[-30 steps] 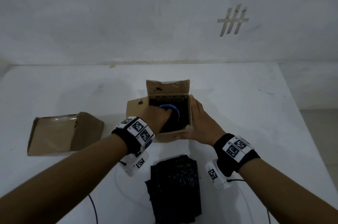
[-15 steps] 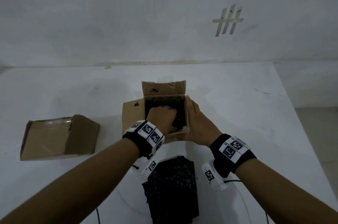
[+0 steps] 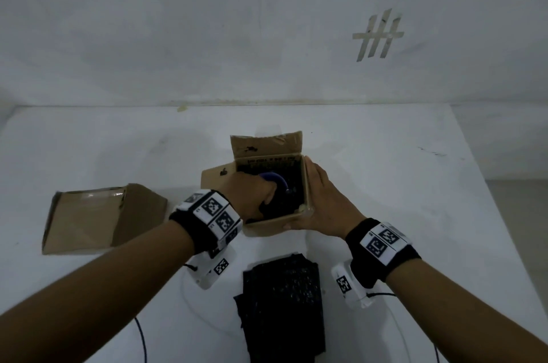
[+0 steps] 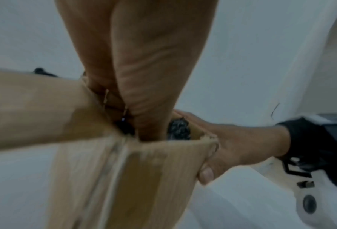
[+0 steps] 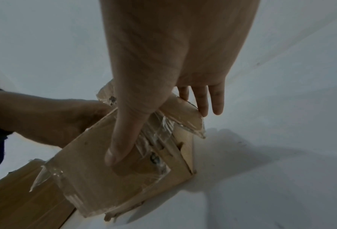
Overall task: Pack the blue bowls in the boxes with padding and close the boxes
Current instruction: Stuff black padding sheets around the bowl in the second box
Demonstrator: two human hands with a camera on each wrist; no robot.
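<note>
Head view: at table centre, the left hand (image 3: 252, 193) reaches into the open box (image 3: 275, 221), fingers curled over a blue bowl (image 3: 277, 180) nested in black padding (image 3: 292, 193); the right hand (image 3: 323, 199), fingers straight, braces the box's 3 o'clock wall.

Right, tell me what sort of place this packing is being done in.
Probably a bare makeshift workroom, not a kitchen or shop. A plain white table meets a scuffed white wall marked with tape strips. On it sit only an open cardboard box, a second box and black padding.
</note>
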